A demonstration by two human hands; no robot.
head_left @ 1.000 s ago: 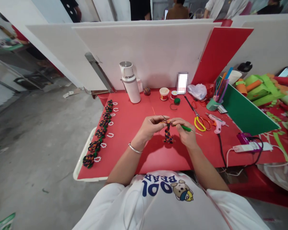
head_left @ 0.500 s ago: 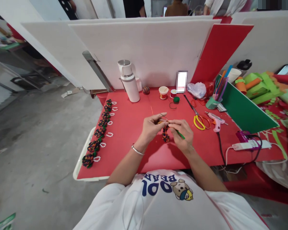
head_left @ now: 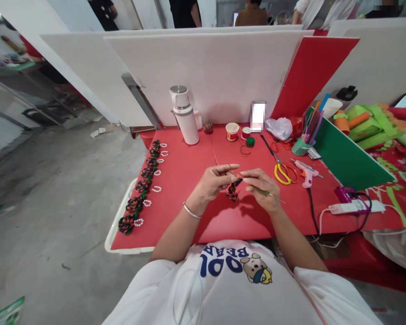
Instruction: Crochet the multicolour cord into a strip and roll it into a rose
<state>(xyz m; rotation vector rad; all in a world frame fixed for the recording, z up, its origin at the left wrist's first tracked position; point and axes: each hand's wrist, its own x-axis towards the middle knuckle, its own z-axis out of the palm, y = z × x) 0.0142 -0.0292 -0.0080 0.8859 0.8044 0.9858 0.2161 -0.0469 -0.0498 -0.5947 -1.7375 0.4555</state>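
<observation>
A dark, multicoloured crocheted strip (head_left: 232, 192) with orange and navy stitches hangs in a curl below my fingers. My left hand (head_left: 214, 183) pinches its top edge, with the forefinger stretched out and yarn running over it. My right hand (head_left: 264, 188) has thumb and forefinger at the strip's upper right end. A crochet hook (head_left: 273, 196) with a green grip is tucked in that hand, its thin metal end sticking out to the right. From the multicoloured yarn ball (head_left: 208, 128), an orange strand (head_left: 214, 155) runs to my left hand.
Several crocheted pieces (head_left: 142, 185) with bead loops line the red table's (head_left: 179, 212) left edge. Behind stand a white flask (head_left: 188, 124), a paper cup (head_left: 232, 132) and green yarn (head_left: 250, 141). Scissors (head_left: 282, 174), a glue gun (head_left: 306, 174) and a power strip (head_left: 357, 206) lie right.
The crochet hook has come out of the stitches and swung round, its metal end now pointing right. My right fingers have closed on the strip's upper end. The view has shifted slightly.
</observation>
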